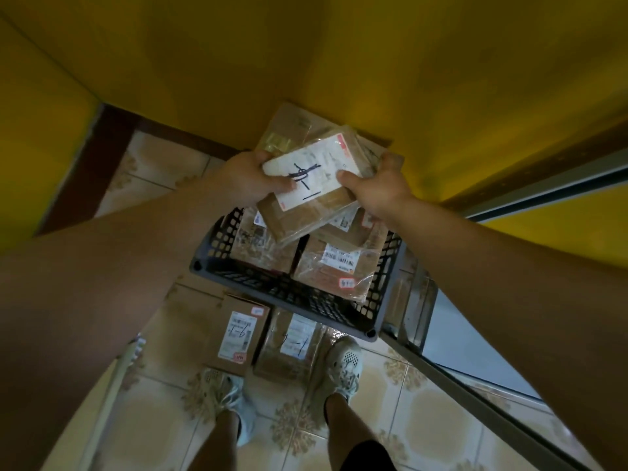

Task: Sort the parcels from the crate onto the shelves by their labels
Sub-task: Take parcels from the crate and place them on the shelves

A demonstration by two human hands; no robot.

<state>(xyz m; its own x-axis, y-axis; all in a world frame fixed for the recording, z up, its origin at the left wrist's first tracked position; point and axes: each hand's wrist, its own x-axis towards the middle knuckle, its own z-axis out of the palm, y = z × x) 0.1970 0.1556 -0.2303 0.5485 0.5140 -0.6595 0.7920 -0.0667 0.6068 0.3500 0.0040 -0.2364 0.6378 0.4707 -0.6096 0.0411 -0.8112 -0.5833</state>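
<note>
A labelled parcel [306, 217] is held over the far end of the crate [282, 295], the left hand [249, 180] gripping its left edge and the right hand [379, 190] its right corner, thumbs pressed on top. More parcels [334, 266] lie in the crate; two boxes [238, 334] sit on the floor [441, 419] beside its near wall.

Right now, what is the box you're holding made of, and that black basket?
The held parcel looks like brown cardboard, matte, with glossy tape and a white paper label. The crate looks like hard dark plastic: moulded lattice walls.
</note>
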